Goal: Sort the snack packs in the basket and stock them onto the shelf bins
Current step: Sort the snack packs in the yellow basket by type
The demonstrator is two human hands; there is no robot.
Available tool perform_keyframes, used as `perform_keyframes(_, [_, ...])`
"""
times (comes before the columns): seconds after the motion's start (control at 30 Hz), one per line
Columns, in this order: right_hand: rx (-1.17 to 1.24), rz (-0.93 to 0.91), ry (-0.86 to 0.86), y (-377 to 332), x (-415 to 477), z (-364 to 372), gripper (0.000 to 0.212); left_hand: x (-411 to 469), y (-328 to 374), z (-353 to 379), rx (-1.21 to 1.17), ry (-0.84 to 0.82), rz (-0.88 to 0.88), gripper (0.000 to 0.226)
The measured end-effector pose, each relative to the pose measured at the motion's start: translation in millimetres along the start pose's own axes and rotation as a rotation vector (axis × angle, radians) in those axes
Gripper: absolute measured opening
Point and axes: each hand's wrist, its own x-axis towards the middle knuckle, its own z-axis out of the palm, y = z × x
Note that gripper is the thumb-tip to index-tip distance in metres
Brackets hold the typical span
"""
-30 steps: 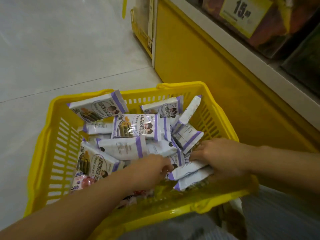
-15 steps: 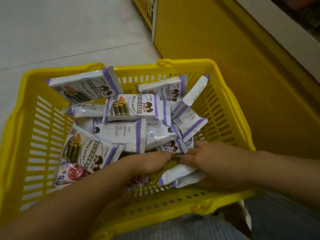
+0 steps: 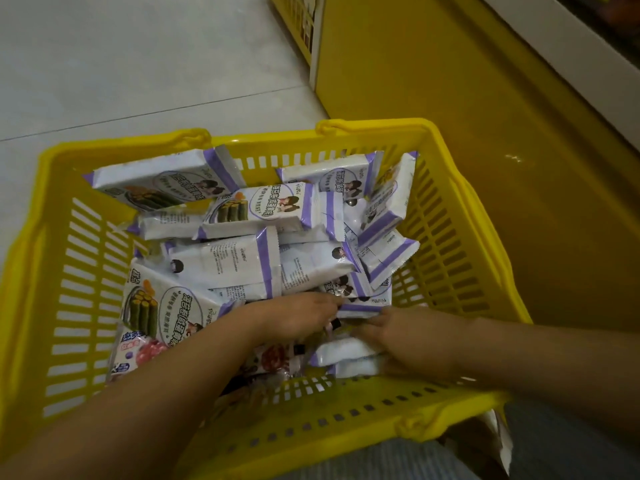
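— Where are the snack packs, and is there room around them?

— All the snack packs (image 3: 256, 206) are in the yellow basket (image 3: 270, 142), piled loose. The pile leans on the far wall and on the right wall. Along the left wall a strip of the slotted side is bare. The right rim of the basket stands just beside the yellow shelf base (image 3: 450, 98), so the open side is the left one, over the pale floor (image 3: 138, 64).

— And the hands?

— Both are low in the near part of the basket. The right hand (image 3: 408, 336) grips two white packs (image 3: 343, 353) close to the near wall. The left hand (image 3: 298, 317) reaches into the pile, its fingertips at a purple-edged pack. Whether it is grasping or only touching, I cannot tell. A red-printed pack (image 3: 149, 355) lies beside the left forearm.

— Anything different from a second ago?

— Little. The pile lies as before, and both hands stay in the same near corner. The price label on the shelf is gone from view.
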Motion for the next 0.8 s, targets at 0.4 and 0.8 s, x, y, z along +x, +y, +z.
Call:
perform_keyframes(0.4, [-0.188,0.123,-0.18,20,8,8,0.053,2,11,20,0.065,-0.277,-0.057,0.045])
perform_keyframes(0.8, [0.631,0.415,0.559,40,-12,-63,0.023,-29,33,-11,0.025,0.102,0.102,0.046])
